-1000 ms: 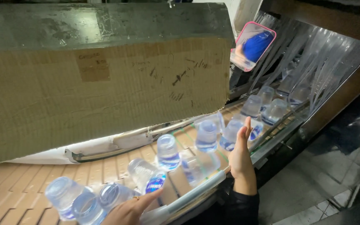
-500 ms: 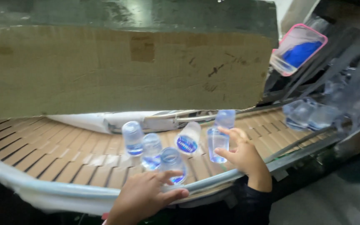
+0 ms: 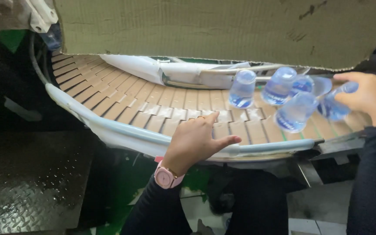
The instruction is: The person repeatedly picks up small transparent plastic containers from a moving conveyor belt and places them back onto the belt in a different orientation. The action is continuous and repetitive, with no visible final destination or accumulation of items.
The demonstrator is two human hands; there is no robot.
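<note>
Here the left hand [image 3: 195,140] lies flat on the belt [image 3: 122,98], fingers spread, thumb over the pale rail [image 3: 109,128]; it holds nothing. A pink watch [image 3: 165,176] sits on its wrist. The right hand [image 3: 368,96] curls round a cup [image 3: 334,106] at the belt's right end. Four more clear cups [image 3: 279,89], tilted or inverted, crowd just beside it, under the cardboard sheet [image 3: 223,26].

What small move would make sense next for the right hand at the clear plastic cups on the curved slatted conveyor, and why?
Probably the right hand should set upright the tilted clear plastic cup with the blue lid it touches. Several neighbouring cups lean against each other, while one cup stands apart on the tan slatted conveyor. The left hand rests empty on the belt.
</note>
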